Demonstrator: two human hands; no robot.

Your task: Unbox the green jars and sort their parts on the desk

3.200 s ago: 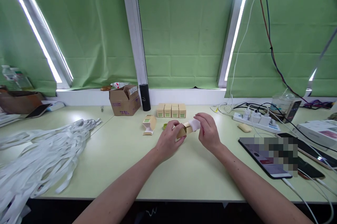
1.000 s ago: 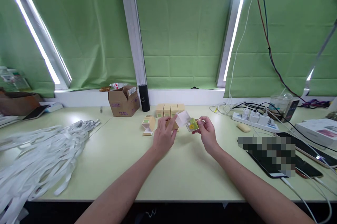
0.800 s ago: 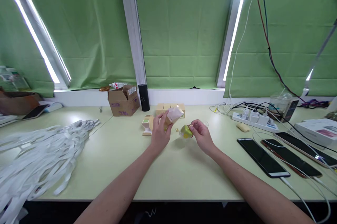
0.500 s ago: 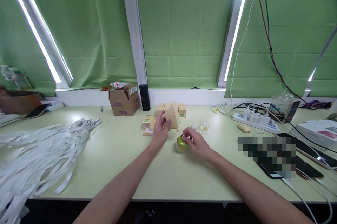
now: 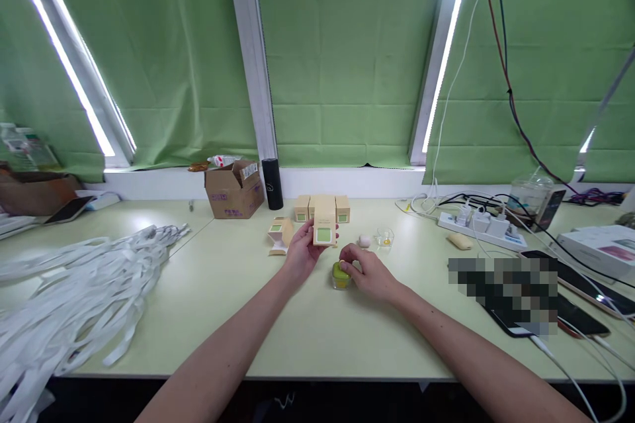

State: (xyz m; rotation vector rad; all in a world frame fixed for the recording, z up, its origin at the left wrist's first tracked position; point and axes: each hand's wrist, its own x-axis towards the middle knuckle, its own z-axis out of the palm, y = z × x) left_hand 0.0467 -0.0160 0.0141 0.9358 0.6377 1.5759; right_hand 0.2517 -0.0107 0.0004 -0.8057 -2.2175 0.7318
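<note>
My left hand [image 5: 301, 255] is wrapped around a small tan cardboard box [image 5: 324, 219] with a green square on its face, held up and tilted toward me. My right hand [image 5: 371, 273] pinches the green top of a small glass jar [image 5: 340, 281], which is low over or on the table; contact cannot be told. Behind the held box stand more tan boxes [image 5: 342, 209], partly hidden. Left of my left hand lies an opened tan box [image 5: 280, 235] with its flap out. Beyond my right hand are a pale rounded piece [image 5: 364, 241] and a small clear glass container [image 5: 384, 238] with something yellow inside.
White straps [image 5: 114, 284] lie heaped at the left. A brown carton [image 5: 234, 191] and a black cylinder [image 5: 272, 184] stand at the back. On the right are a power strip [image 5: 489, 232], cables, phones [image 5: 580, 317], a beige lump [image 5: 460, 241] and a white box [image 5: 600, 247].
My left hand has turned and closed around the tan box, so its green-square face now shows. My right hand and the jar have shifted very slightly left and nearer.
</note>
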